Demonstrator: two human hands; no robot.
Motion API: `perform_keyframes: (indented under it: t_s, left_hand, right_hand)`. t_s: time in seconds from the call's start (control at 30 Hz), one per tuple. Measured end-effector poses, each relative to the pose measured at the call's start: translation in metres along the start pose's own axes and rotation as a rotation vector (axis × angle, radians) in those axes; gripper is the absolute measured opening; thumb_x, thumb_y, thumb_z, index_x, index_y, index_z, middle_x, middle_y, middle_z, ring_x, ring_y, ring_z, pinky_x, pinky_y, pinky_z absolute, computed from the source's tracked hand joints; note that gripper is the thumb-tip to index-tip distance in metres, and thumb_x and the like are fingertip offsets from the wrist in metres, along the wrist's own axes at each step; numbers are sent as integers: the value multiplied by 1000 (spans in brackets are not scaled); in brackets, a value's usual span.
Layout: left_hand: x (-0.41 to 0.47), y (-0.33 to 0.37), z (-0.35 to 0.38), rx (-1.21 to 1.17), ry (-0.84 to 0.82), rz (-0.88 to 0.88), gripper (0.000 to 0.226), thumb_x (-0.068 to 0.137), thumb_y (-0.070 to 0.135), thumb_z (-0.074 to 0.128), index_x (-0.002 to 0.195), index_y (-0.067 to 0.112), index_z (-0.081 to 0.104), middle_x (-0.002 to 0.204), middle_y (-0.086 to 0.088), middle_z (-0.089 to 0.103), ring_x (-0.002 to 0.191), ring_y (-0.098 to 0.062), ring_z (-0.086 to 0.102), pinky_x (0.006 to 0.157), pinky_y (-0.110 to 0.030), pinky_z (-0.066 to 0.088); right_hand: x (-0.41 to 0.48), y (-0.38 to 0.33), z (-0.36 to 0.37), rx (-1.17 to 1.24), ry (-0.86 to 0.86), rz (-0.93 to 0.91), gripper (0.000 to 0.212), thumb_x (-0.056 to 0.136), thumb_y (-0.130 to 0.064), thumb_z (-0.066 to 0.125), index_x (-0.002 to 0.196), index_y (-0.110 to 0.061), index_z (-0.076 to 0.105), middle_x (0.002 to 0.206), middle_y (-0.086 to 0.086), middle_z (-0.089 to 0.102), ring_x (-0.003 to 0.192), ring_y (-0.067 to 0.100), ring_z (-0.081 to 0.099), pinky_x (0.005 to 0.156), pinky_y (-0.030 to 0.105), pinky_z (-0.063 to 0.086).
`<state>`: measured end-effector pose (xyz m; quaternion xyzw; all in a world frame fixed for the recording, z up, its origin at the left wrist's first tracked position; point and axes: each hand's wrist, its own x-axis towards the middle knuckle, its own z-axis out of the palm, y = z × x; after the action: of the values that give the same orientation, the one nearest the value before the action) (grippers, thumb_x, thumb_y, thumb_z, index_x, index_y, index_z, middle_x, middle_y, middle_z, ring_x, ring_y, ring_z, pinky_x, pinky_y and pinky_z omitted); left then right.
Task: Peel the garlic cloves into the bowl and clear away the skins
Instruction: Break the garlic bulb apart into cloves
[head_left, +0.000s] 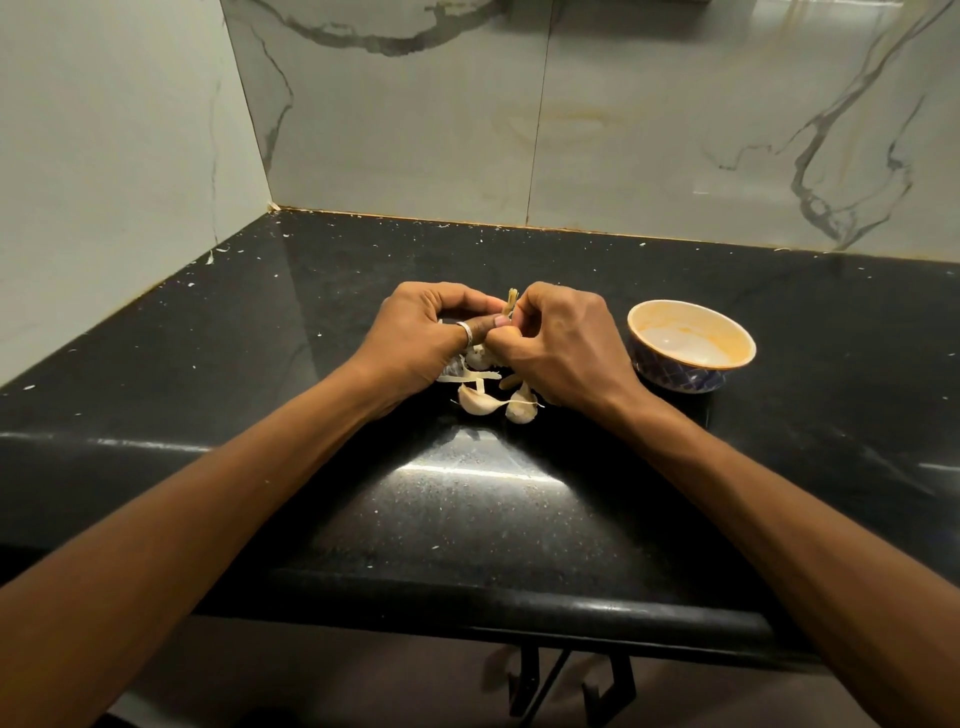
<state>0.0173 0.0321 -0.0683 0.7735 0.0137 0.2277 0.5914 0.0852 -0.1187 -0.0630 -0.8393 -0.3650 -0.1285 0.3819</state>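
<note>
We look through one wide-angle camera worn on the head, aimed forward and down. It sits above the near edge of the counter (260, 338), so both forearms run in from the bottom corners and converge toward mid-frame. There the left hand (415, 338) and right hand (563, 348) meet on the garlic (511, 300). We are close to the work, and the bowl (675, 376) falls just right of centre. The view faces the back wall (623, 130), which fills the upper part of the frame, with the side wall (104, 156) at the left. The wide lens bows the counter's front edge, and a dim strip beneath it shows along the bottom.
</note>
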Motion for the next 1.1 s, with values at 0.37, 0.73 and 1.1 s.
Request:
perform_keyframes:
  t_s: [0.37,0.73,1.1]
  left_hand:
    - [4,-8,-6,63,56,-57,15,86,16,79,100,14,76,95,-4,77,89,-16,73,91,-41,59]
    - [1,-4,-3,178,-16,-43,39,71,37,83,104,19,74,100,2,76,100,-19,71,95,-45,57]
    - [1,0,-3,62,108,-44,10,92,17,73,101,13,75,93,-4,76,92,-19,73,94,-45,57]
  right_hand:
    - [-7,5,5,-49,58,-141,17,82,-29,56,74,-15,54,74,2,60,66,20,53,62,39,47]
    - [-5,11,-3,-19,16,-106,11,83,-29,70,86,-19,65,82,-2,67,77,19,63,70,44,55]
    - [-9,9,-6,-59,-66,-95,4,82,-26,67,83,-23,69,77,-7,69,74,14,65,70,43,58]
